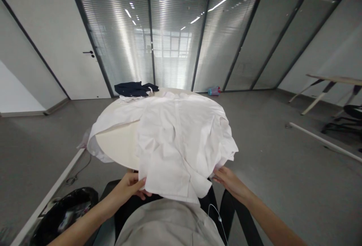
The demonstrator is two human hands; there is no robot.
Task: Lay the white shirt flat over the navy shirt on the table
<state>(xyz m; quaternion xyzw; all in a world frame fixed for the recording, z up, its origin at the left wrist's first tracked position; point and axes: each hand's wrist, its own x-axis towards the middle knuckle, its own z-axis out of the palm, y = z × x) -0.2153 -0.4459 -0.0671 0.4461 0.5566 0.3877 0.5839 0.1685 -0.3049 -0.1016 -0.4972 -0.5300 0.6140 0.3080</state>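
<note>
A white shirt lies spread over a round cream tabletop, with its lower hem hanging over the near edge toward me. One sleeve stretches to the left and droops past the table's rim. The shirt's right side is bunched in folds. My left hand pinches the lower left corner of the hem between thumb and fingers. On the other side, my right hand is closed on the shirt's lower right edge, its fingertips partly hidden by the cloth.
Dark folded clothing rests at the table's far left edge. A bin with a black liner stands at lower left. A blue and pink container lies on the floor by the glass wall. At right are a wooden-topped table and a white floor strip.
</note>
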